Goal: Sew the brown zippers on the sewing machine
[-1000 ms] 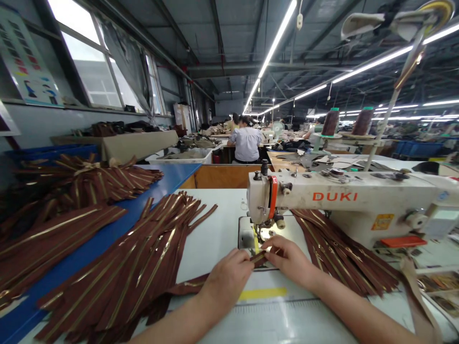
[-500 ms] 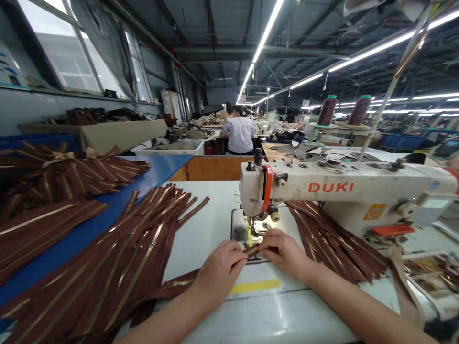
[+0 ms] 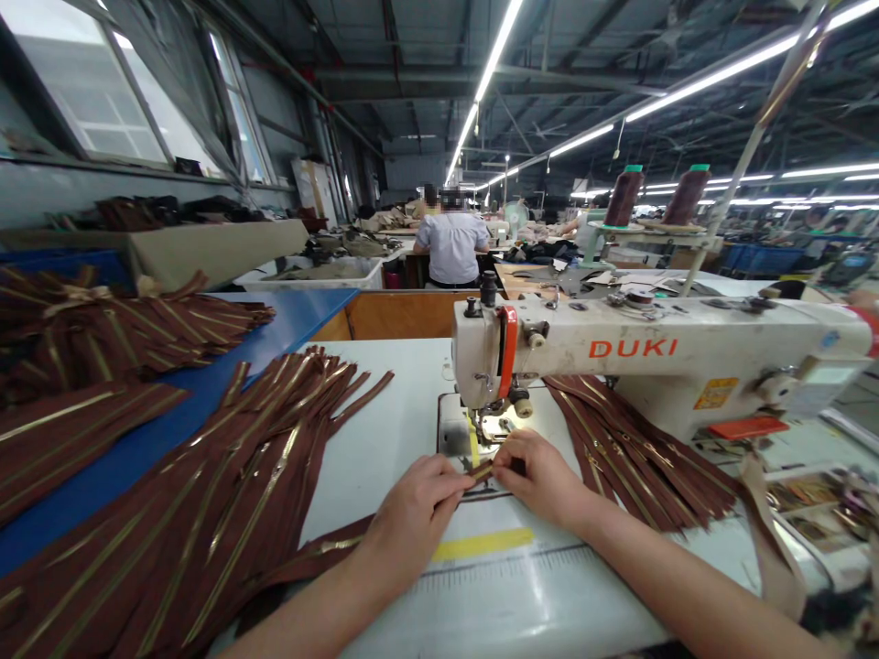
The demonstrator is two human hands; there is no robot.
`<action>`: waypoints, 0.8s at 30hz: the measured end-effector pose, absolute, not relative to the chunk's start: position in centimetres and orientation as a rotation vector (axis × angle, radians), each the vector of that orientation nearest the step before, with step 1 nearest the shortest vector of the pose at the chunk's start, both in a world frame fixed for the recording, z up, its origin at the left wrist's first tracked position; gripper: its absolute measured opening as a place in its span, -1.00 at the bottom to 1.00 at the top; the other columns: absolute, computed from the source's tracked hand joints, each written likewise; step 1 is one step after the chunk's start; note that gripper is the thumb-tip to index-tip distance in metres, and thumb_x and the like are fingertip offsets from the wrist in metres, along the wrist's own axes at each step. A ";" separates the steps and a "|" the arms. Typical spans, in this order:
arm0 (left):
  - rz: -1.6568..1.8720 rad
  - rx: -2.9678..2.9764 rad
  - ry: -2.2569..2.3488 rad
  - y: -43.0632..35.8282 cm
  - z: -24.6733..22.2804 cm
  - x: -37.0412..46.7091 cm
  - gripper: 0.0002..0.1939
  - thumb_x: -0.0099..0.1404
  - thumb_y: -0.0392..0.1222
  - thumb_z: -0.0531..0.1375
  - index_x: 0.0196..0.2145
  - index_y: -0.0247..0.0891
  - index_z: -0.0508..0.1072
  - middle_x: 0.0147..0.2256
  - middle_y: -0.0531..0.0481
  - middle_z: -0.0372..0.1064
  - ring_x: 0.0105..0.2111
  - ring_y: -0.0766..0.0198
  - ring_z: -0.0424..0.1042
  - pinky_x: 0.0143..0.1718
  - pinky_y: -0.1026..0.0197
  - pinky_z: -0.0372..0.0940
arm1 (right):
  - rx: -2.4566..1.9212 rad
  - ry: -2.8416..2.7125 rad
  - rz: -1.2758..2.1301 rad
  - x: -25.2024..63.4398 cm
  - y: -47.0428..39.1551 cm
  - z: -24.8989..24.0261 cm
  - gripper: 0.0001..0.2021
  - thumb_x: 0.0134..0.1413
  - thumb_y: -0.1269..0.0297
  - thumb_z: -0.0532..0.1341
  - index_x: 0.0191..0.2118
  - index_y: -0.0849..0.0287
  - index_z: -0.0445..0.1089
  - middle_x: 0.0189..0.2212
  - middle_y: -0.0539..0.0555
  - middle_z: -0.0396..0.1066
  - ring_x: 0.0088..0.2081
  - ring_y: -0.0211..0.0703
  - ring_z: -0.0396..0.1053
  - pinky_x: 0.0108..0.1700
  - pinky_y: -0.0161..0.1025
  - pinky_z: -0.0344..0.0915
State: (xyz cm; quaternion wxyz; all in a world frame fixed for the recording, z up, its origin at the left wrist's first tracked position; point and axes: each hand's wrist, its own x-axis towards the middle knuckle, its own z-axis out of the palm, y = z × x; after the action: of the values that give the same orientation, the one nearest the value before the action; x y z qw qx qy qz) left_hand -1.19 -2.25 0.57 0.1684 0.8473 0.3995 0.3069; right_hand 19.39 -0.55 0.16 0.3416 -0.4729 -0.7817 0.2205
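Note:
My left hand [image 3: 420, 503] pinches a brown zipper strip [image 3: 482, 472] just in front of the needle area of a white sewing machine [image 3: 577, 352]. The strip's long part trails left under my wrist. My right hand [image 3: 539, 476] holds the same strip's end, its fingers closed close to the lit presser foot [image 3: 483, 430]. Many brown zippers with gold teeth [image 3: 254, 467] lie spread to the left of my left hand. Another fan of brown zippers [image 3: 638, 458] rests under the machine arm, to the right.
More brown zippers [image 3: 124, 334] lie on a blue surface [image 3: 322, 307] at the left. Two thread cones [image 3: 624, 198] stand behind the machine. A parts tray [image 3: 817, 522] sits at the right. A person [image 3: 451, 245] is seated ahead.
The camera view has shifted slightly, so the scene sits a little further left and up. Both hands keep their hold on the strip, with its short end tilted slightly differently between them.

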 end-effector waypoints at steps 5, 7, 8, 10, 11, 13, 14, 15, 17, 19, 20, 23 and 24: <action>0.759 2.572 1.143 -2.5 0.9 -1.0 -0.68 0.31 -0.43 0.04 -0.14 -0.16 0.51 -0.32 -0.02 0.33 -0.26 0.22 0.32 -0.21 0.17 0.32 | -1.248 -2.056 0.505 19.3 -0.6 0.0 -0.85 -0.06 0.60 0.20 -0.48 0.22 0.36 -0.45 0.01 0.30 -0.33 -0.18 0.27 -0.28 -0.30 0.14; 0.700 2.650 1.164 -2.7 1.0 -0.9 -0.68 0.32 -0.42 0.03 -0.13 -0.17 0.50 -0.31 -0.03 0.32 -0.26 0.22 0.30 -0.21 0.16 0.33 | -1.247 -2.065 0.491 19.3 -0.6 -0.1 -0.86 -0.05 0.59 0.20 -0.47 0.22 0.36 -0.45 0.01 0.30 -0.32 -0.18 0.27 -0.27 -0.30 0.14; 0.671 2.684 1.173 -2.7 1.0 -0.8 -0.68 0.32 -0.42 0.02 -0.12 -0.17 0.49 -0.31 -0.03 0.31 -0.27 0.21 0.29 -0.21 0.16 0.33 | -1.246 -2.069 0.485 19.3 -0.6 -0.1 -0.86 -0.05 0.59 0.20 -0.47 0.22 0.35 -0.44 0.01 0.29 -0.32 -0.17 0.27 -0.27 -0.30 0.14; 0.641 2.740 1.182 -2.7 0.8 -0.8 -0.68 0.33 -0.42 0.00 -0.11 -0.19 0.47 -0.31 -0.03 0.29 -0.27 0.21 0.28 -0.22 0.16 0.33 | -1.242 -2.070 0.470 19.3 -0.6 -0.2 -0.86 -0.05 0.59 0.20 -0.47 0.22 0.35 -0.45 0.01 0.29 -0.33 -0.17 0.27 -0.28 -0.30 0.14; 0.632 2.762 1.179 -2.7 0.7 -0.8 -0.67 0.33 -0.43 -0.01 -0.11 -0.19 0.46 -0.31 -0.02 0.28 -0.27 0.21 0.27 -0.23 0.16 0.33 | -1.236 -2.074 0.464 19.3 -0.6 -0.2 -0.86 -0.05 0.60 0.20 -0.47 0.22 0.34 -0.45 0.01 0.29 -0.33 -0.18 0.27 -0.29 -0.30 0.14; 0.611 2.794 1.168 -2.5 0.4 -0.8 -0.65 0.33 -0.44 -0.03 -0.09 -0.20 0.45 -0.30 -0.02 0.27 -0.27 0.22 0.26 -0.22 0.17 0.32 | -1.220 -2.086 0.454 19.3 -0.5 -0.2 -0.85 -0.05 0.61 0.20 -0.48 0.21 0.35 -0.45 0.01 0.29 -0.33 -0.18 0.26 -0.28 -0.30 0.14; 0.591 2.806 1.169 -2.5 0.3 -0.8 -0.65 0.33 -0.44 -0.04 -0.08 -0.20 0.44 -0.30 -0.02 0.27 -0.28 0.22 0.26 -0.22 0.17 0.32 | -1.215 -2.092 0.449 19.3 -0.5 -0.2 -0.84 -0.06 0.61 0.20 -0.48 0.21 0.35 -0.45 0.01 0.29 -0.32 -0.17 0.26 -0.28 -0.30 0.15; 0.560 2.816 1.175 -2.5 0.3 -0.8 -0.65 0.33 -0.44 -0.05 -0.08 -0.20 0.44 -0.30 -0.02 0.26 -0.28 0.22 0.25 -0.22 0.17 0.31 | -1.212 -2.097 0.443 19.3 -0.6 -0.2 -0.84 -0.07 0.62 0.20 -0.48 0.21 0.35 -0.46 0.01 0.30 -0.32 -0.17 0.26 -0.27 -0.29 0.15; 0.479 2.827 1.199 -2.6 0.5 -0.8 -0.65 0.33 -0.45 -0.05 -0.10 -0.21 0.44 -0.30 -0.03 0.26 -0.28 0.20 0.25 -0.23 0.16 0.30 | -1.211 -2.108 0.427 19.3 -0.6 -0.2 -0.83 -0.06 0.62 0.20 -0.47 0.21 0.35 -0.45 0.02 0.30 -0.31 -0.16 0.26 -0.26 -0.29 0.15; 0.393 2.818 1.221 -2.7 0.9 -0.6 -0.65 0.31 -0.46 -0.04 -0.11 -0.23 0.44 -0.29 -0.04 0.27 -0.26 0.18 0.25 -0.21 0.15 0.28 | -1.211 -2.120 0.406 19.3 -0.7 -0.1 -0.85 -0.03 0.61 0.20 -0.46 0.21 0.35 -0.44 0.03 0.31 -0.30 -0.15 0.26 -0.24 -0.28 0.16; 0.363 2.804 1.228 -2.7 1.1 -0.5 -0.64 0.30 -0.47 -0.04 -0.11 -0.23 0.44 -0.29 -0.05 0.27 -0.26 0.17 0.26 -0.20 0.15 0.28 | -1.213 -2.130 0.390 19.3 -0.7 -0.1 -0.86 -0.01 0.59 0.20 -0.45 0.22 0.36 -0.43 0.04 0.32 -0.29 -0.14 0.26 -0.23 -0.27 0.17; 0.307 2.725 1.243 -2.7 2.3 -0.2 -0.66 0.29 -0.45 -0.06 -0.21 -0.25 0.47 -0.33 -0.04 0.26 -0.30 0.19 0.29 -0.23 0.18 0.26 | -1.228 -2.182 0.334 19.1 -0.5 0.2 -0.89 0.05 0.55 0.20 -0.40 0.23 0.39 -0.40 0.08 0.34 -0.26 -0.12 0.27 -0.20 -0.25 0.18; 0.284 2.689 1.230 -2.6 2.8 -0.1 -0.67 0.29 -0.44 -0.06 -0.27 -0.25 0.48 -0.35 -0.03 0.26 -0.33 0.22 0.30 -0.26 0.21 0.26 | -1.224 -2.211 0.317 18.9 -0.4 0.3 -0.90 0.07 0.54 0.19 -0.39 0.23 0.40 -0.39 0.08 0.34 -0.26 -0.12 0.27 -0.19 -0.24 0.18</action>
State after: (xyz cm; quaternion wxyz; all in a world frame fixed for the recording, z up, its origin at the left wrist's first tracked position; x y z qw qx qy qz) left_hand -0.06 -2.59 2.78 0.0855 0.9020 0.4124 0.0952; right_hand 18.93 -0.38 0.34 0.2928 -0.4596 -0.8300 0.1190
